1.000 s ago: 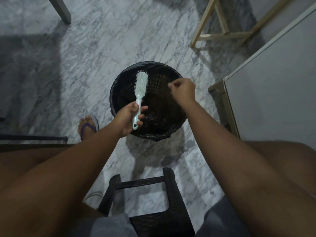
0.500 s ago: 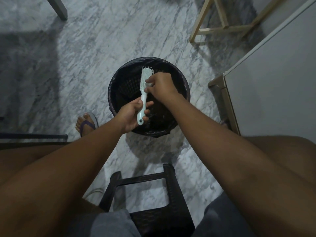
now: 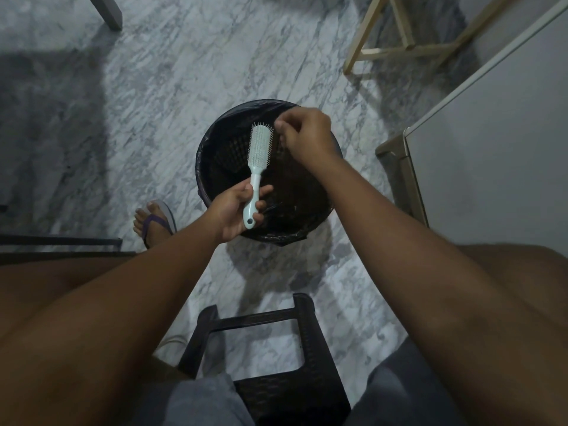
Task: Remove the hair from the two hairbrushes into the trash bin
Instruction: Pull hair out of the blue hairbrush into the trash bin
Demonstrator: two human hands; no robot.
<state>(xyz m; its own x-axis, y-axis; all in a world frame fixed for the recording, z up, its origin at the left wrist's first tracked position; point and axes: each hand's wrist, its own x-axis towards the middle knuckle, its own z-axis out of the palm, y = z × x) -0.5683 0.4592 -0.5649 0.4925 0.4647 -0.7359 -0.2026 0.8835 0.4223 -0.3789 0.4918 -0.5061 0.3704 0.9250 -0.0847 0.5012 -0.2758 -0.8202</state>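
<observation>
A pale green hairbrush (image 3: 259,149) is held upright over the round black trash bin (image 3: 215,142), which is lined with a dark bag. My left hand (image 3: 236,210) grips the brush by its handle, bristles facing up and right. My right hand (image 3: 304,133) hovers just right of the brush head, over the bin, with thumb and fingers pinched together. Thin dark strands of hair seem to hang from the pinch, though they are hard to make out against the dark bin. Only one hairbrush is in view.
A dark plastic stool (image 3: 276,348) stands between my knees, near the camera. A grey cabinet (image 3: 491,142) rises at the right. Light wooden legs (image 3: 384,50) stand at the back right. A foot in a purple sandal (image 3: 153,222) rests left of the bin on the marble floor.
My right hand went from the bin's right side to the brush head, pinched at the bristles, and has now pulled away to the right. The left hand keeps holding the brush.
</observation>
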